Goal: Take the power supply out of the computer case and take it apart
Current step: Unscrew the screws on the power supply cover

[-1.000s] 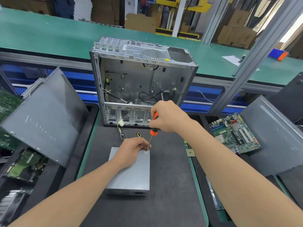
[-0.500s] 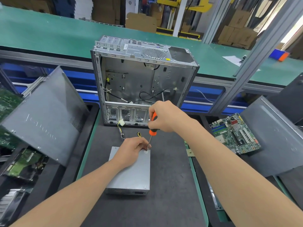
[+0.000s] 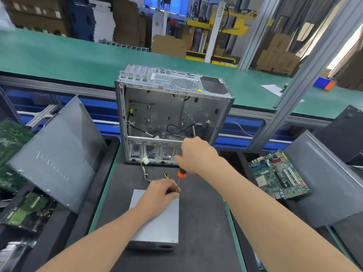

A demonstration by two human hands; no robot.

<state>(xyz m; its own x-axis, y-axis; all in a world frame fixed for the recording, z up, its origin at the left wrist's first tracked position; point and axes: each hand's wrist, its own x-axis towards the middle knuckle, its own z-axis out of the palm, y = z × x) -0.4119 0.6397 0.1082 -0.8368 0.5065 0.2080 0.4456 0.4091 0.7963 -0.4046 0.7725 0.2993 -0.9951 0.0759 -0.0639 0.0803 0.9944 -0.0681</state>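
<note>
Grey sheet-metal power supply (image 3: 157,222) lying flat on the black worktop (image 3: 204,222), already out of the computer case (image 3: 172,107), which stands open just behind it; its wires (image 3: 144,169) trail toward the case. The left hand (image 3: 160,193) bears down on the unit's far end, fingers curled over the far right corner. The right hand (image 3: 196,156) grips the orange handle of a screwdriver (image 3: 180,174), shaft nearly upright, tip at that corner and hidden by the fingers. Probable step: loosening a cover screw. Likely hazards: a tilted or poorly seated tip may slip out, rounding the screw head or jabbing the left fingers beside the shaft; a weak downward hold may let the casing skate across the worktop; a freed screw may roll away unnoticed; the trailing wires may snag once the cover lifts.
</note>
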